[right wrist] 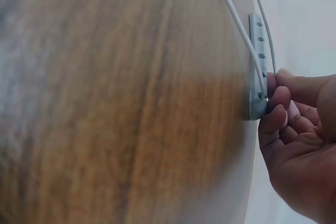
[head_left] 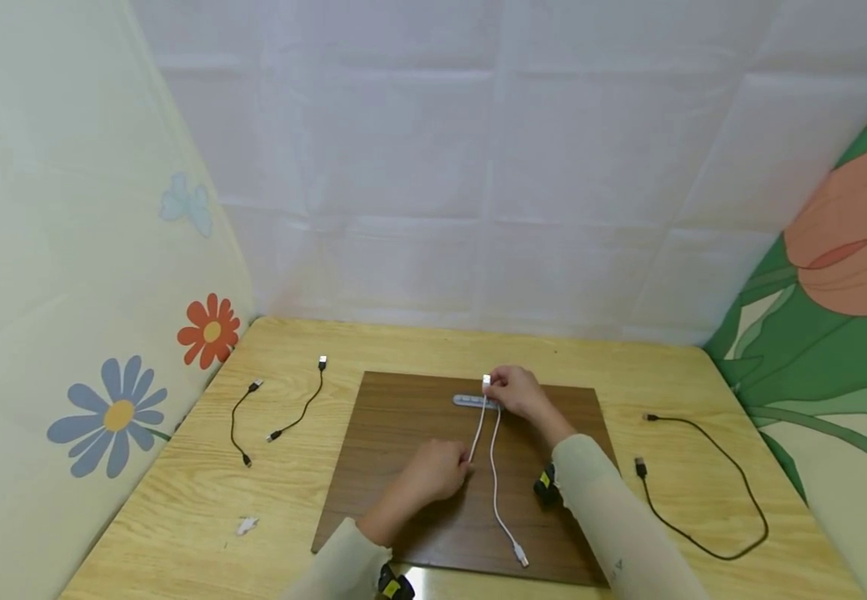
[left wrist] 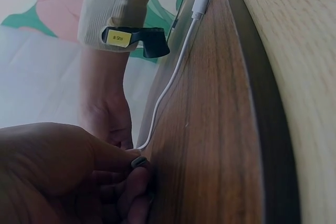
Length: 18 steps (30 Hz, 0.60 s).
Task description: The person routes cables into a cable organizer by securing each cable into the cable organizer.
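A short black USB cable (head_left: pixel 233 423) and a second black cable (head_left: pixel 306 410) lie on the bench (head_left: pixel 178 517) well left of the wood-grain board (head_left: pixel 388 417), likely to leave the working area free; a small white item (head_left: pixel 247 526) lies nearer the person. The left hand (head_left: pixel 433 471) has its fingers pinched on the lower end of a white cable (head_left: pixel 478 435), apparently to steady it; this cable rises past the grey cable clip (head_left: pixel 467 401) at the board's far side. The right hand (head_left: pixel 518 390) pinches its upper part beside the clip, seemingly for fine control; the exact contact is partly hidden. Another white cable (head_left: pixel 495 479) sits in the clip's right end slot, evidently for retention; a longer black USB cable (head_left: pixel 741 476) lies looped loosely right of the board.
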Tool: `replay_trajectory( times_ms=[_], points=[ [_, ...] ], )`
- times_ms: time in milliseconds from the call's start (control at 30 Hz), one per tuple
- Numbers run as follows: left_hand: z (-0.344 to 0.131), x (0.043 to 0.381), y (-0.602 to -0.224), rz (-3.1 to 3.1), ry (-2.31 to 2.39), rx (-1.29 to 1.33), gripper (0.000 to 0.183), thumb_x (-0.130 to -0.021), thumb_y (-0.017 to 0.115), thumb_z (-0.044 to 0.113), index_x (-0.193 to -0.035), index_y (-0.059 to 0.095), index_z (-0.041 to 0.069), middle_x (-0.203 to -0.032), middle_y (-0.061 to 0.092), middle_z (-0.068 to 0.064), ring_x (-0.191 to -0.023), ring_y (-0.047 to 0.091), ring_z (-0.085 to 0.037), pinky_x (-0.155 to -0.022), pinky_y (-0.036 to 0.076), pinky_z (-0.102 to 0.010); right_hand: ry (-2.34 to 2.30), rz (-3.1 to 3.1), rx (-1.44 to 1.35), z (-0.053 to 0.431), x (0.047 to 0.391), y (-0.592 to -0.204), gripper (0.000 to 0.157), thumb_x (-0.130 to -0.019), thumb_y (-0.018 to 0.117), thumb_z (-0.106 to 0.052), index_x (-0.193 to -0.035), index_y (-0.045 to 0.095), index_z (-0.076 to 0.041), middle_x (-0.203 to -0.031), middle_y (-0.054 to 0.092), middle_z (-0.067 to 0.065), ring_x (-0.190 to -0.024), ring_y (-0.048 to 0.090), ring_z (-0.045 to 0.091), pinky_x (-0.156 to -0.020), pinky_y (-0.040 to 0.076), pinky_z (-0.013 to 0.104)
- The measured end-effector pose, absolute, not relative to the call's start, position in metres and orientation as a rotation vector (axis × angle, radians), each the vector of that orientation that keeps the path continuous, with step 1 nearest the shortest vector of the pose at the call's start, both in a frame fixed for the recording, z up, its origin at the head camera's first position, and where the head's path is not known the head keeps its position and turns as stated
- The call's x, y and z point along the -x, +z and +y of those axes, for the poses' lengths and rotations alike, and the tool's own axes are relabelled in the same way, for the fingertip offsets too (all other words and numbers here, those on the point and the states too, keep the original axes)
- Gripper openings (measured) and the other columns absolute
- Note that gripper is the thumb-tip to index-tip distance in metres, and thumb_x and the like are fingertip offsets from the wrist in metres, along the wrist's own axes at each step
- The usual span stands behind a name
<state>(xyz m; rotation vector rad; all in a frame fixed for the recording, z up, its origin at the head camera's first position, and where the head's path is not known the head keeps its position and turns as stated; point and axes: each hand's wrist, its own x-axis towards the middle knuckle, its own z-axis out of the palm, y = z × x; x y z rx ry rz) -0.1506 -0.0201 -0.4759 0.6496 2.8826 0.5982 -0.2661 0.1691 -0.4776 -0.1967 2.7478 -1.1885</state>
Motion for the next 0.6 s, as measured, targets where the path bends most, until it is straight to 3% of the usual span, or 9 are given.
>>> replay_trajectory(
  times_ms=[200,600],
  points=[
    [-0.015,0.151,-0.477,2.9,0.514,-0.698,0.027,-0.096,0.066,0.024,-0.072,0.059,0.015,-0.074,0.069,-0.007,-0.076,0.068,-0.028,-0.066,0.052,-0.037,-1.093,2.82,0.278,0.169,0.268,-0.481,0.008,-0.091,0.071,-0.013,-0.094,0.069,-0.005,-0.084,0.068,0.003,-0.076,0.058,0.016,-0.069,0.047,0.029],
    [-0.007,0.156,-0.481,2.896,0.424,-0.755,0.021,-0.093,0.059,0.019,-0.073,0.06,0.013,-0.082,0.073,-0.009,-0.083,0.07,-0.03,-0.069,0.053,-0.038,-1.032,2.909,0.382,0.166,0.265,-0.483,0.009,-0.092,0.071,-0.011,-0.098,0.069,-0.004,-0.088,0.069,0.006,-0.083,0.062,0.022,-0.078,0.052,0.038]
  ],
)
